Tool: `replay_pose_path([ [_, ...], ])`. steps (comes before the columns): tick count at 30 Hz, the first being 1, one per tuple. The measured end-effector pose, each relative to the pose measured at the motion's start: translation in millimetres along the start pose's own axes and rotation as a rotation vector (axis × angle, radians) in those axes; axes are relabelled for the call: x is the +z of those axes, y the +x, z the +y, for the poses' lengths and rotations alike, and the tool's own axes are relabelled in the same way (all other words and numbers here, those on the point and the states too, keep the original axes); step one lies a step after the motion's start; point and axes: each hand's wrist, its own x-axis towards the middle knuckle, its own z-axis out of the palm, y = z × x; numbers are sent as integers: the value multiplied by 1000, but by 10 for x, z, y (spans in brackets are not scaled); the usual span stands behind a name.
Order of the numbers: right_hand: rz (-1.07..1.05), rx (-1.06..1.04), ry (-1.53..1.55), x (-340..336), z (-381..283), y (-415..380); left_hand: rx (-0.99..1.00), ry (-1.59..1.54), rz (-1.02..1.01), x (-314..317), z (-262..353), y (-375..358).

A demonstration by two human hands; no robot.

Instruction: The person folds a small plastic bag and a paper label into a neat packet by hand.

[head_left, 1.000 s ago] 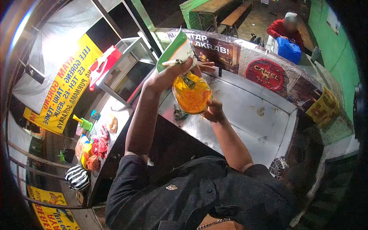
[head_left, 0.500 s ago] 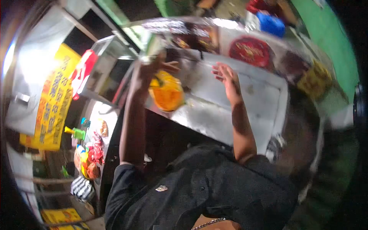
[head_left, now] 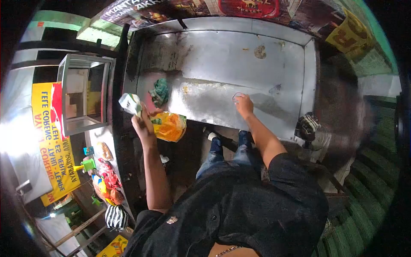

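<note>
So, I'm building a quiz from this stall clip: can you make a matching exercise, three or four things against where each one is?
Things:
1. orange bag
2. green cloth
3. rubber band
4. checked cloth

Places:
a. at the right hand fingertips
b. on the counter's right edge
c. held in the left hand
d. crumpled on the counter's left part

Pairs: 1-c, 2-d, 3-a, 4-b

Night scene, harsh glare at left edge, metal counter [head_left: 239, 64] sheen, strong fisheye warping, dark vignetted corners, slight blur
</note>
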Motion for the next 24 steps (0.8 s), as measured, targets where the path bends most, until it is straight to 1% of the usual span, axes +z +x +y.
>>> replay_pose_path([
  [2,-11,-143,-54,107,144,128,65,42,45,9,-335,-29],
  [4,-41,-234,-194,217,370,229,-77,47,45,34,-384,-59],
  [5,-59,-288,-261,296,413,226,-99,106,14,-14,-447,-61],
  [8,-50,-363,-277,125,302,210,-81,44,-1,-3,-546,-91],
  [9,22,-303,-184,141,237,188,-79,5,7,41,-521,-119],
  [11,175,-186,-3,203,3,194,-208,27,-6,165,-340,-154],
  [12,83,-163,188,83,-212,187,-268,38,-10,198,-252,-168],
  [13,-11,-139,379,-228,-566,161,-146,-41,-96,152,-391,-198],
  [14,-108,-109,568,-516,-917,135,-274,-70,-158,196,-266,-206],
  [16,-334,-146,822,-875,-1509,99,-143,169,-410,34,-603,-193],
  [17,-447,-201,939,-1040,-1775,72,-166,-19,-398,172,-493,-269],
  [18,-559,-257,1054,-1146,-1977,39,-311,-96,-382,280,-334,-324],
  [20,-809,-263,1175,-1201,-2197,34,-380,-247,-362,443,-180,-390],
  [23,-987,-253,1221,-1248,-2259,3,-339,-20,-376,307,-276,-397],
  [24,-1042,-242,1223,-1268,-2264,-3,-310,2,-369,295,-272,-402],
])
